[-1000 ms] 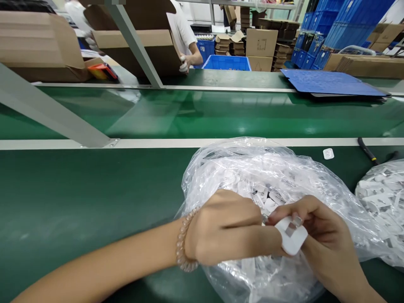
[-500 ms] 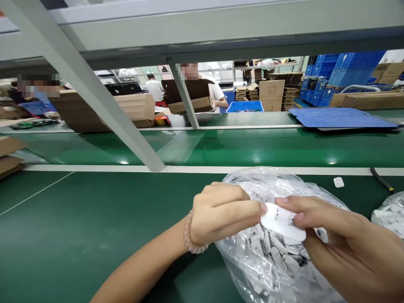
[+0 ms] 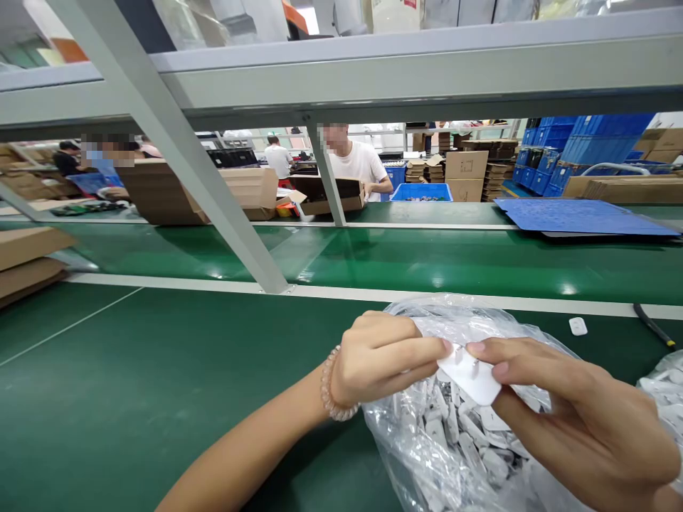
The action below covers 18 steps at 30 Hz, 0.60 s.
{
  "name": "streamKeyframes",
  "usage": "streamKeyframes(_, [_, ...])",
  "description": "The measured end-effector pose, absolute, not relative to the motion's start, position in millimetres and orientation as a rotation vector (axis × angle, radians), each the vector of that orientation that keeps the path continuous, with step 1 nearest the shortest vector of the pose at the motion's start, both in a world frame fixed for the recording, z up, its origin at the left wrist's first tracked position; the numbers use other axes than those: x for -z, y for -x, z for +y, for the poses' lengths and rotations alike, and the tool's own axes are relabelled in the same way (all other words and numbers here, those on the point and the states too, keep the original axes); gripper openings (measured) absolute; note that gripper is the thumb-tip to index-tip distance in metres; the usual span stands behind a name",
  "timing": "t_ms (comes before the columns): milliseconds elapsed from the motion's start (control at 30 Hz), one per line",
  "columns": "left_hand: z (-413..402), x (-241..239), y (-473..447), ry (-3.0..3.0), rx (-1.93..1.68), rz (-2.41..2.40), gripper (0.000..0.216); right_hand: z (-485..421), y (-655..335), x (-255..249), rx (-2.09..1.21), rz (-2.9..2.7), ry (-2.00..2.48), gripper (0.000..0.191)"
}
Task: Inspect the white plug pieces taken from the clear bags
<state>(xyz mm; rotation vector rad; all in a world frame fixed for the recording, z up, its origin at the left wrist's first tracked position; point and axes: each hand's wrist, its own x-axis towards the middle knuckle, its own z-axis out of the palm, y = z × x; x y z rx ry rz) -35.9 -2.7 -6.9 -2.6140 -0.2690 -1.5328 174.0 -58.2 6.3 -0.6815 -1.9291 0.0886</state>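
A small white plastic piece (image 3: 472, 380) with rounded corners and little raised bits on its face is held between both hands. My left hand (image 3: 387, 355), with a beaded bracelet at the wrist, pinches its left end. From the right, my right hand (image 3: 581, 398) grips the other end between thumb and fingers. Just beneath them a clear plastic bag (image 3: 395, 441) lies open, full of many similar white pieces (image 3: 469, 434). One loose white piece (image 3: 578, 326) rests on the green surface beyond my right hand.
A slanted metal post (image 3: 213, 185) and a shelf beam (image 3: 373, 78) stand ahead. Behind lies a green conveyor belt (image 3: 427, 256) with blue sheets (image 3: 587, 215). Cardboard (image 3: 32, 259) sits at left, a second bag (image 3: 664, 398) at right. A person in white (image 3: 363, 163) handles a box opposite.
The view has tipped up slightly, showing more of the shelf. The white piece has tilted between my fingers, both hands still on it. The person opposite has lowered the cardboard box.
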Motion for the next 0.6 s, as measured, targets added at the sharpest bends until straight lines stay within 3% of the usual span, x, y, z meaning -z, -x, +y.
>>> streamKeyframes(400, [-5, 16, 21, 2.659, 1.584, -0.365, 0.008, -59, -165, -10, -0.019, -1.939, 0.562, 0.023])
streamKeyframes(600, [-5, 17, 10, 2.718, 1.648, -0.59, 0.012, -101, -244, -56, 0.176, -1.822, 1.203, 0.016])
